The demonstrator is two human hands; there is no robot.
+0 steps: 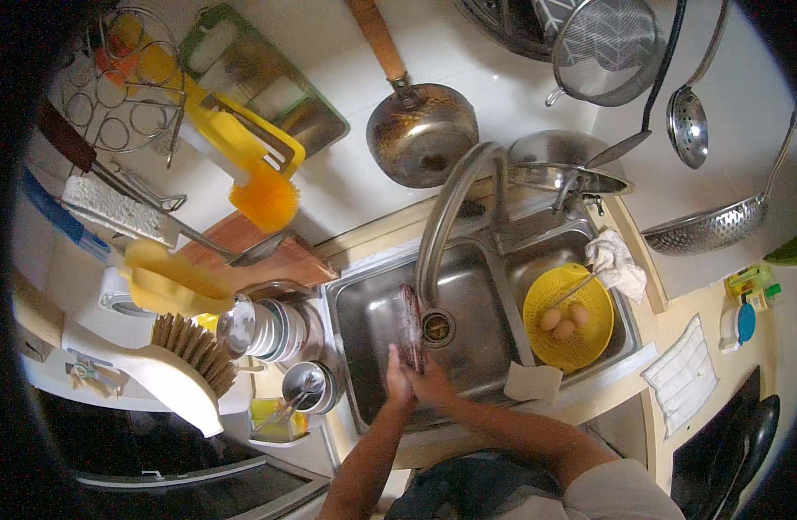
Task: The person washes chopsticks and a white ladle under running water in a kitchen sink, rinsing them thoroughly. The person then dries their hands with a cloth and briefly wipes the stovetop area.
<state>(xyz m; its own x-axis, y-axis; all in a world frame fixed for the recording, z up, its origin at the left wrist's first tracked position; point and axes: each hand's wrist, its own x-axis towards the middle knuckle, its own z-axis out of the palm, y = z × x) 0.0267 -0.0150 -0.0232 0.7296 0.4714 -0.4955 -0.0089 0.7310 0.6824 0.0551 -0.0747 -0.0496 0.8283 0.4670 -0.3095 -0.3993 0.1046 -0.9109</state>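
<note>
Over the large stainless steel sink basin, my left hand and my right hand are close together around the lower end of a long, thin dark reddish-brown object. Its surface looks wet and streaked; its kind is unclear. Its far end points away from me, just left of the curved metal faucet. The sink drain lies right beside it. Which fingers carry the object cannot be made out, as both hands are blurred and overlap at its end.
A yellow colander with several eggs sits in the small right basin. Stacked bowls stand left of the sink. A wooden-handled saucepan, a brush and strainers hang around the sink. A white cloth lies behind the colander.
</note>
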